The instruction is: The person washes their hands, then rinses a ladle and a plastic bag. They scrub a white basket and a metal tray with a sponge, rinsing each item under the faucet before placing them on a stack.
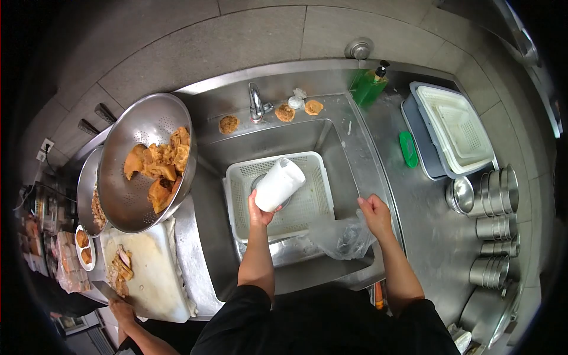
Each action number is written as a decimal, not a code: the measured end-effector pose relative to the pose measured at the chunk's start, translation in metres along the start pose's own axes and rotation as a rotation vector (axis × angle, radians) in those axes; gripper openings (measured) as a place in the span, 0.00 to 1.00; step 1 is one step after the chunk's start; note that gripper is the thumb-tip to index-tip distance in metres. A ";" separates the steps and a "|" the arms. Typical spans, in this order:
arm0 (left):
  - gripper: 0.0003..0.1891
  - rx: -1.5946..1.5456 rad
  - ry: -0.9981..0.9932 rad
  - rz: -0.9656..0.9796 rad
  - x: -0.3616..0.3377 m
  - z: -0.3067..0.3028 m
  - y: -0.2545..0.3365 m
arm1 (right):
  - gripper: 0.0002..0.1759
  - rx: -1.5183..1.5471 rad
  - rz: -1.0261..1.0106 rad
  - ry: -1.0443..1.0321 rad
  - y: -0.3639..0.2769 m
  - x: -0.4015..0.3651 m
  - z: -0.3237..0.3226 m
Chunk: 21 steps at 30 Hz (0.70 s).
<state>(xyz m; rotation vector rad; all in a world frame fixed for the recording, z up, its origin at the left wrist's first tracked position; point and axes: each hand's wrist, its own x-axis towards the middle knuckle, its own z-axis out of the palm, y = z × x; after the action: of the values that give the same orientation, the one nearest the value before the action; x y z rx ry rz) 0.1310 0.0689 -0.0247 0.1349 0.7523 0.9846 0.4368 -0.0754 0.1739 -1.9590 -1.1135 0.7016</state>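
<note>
My left hand (262,212) is wrapped round the lower end of a white cylindrical container (280,184), which tilts over the sink. Beneath it, a white perforated basket (242,216) sits in the steel sink (210,236), with a round object partly hidden behind the container. My right hand (376,214) is closed on the top of a clear plastic bag (346,236), which hangs over the sink's right side. The bag's contents, if any, cannot be made out.
At left, a colander (121,177) holds brown food pieces; a co-worker's hand (121,310) is beside a cutting board (154,284). A faucet (256,103), soap bottle (370,86), green brush (408,149), stacked trays (452,127) and steel containers (494,228) stand around the sink.
</note>
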 end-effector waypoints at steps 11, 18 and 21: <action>0.32 0.046 -0.298 -0.051 -0.007 0.123 -0.001 | 0.25 0.040 -0.019 0.138 -0.006 0.001 -0.048; 0.34 0.035 -0.530 -0.123 -0.005 0.262 -0.025 | 0.22 0.204 0.069 0.066 -0.020 0.037 -0.071; 0.35 -0.024 -0.613 -0.203 0.006 0.301 -0.047 | 0.38 0.315 0.067 -0.038 -0.020 0.085 -0.068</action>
<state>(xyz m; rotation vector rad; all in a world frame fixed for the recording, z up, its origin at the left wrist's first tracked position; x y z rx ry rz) 0.3556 0.1137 0.1756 0.3159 0.1851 0.7007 0.5184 -0.0179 0.2213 -1.7259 -0.9012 0.8954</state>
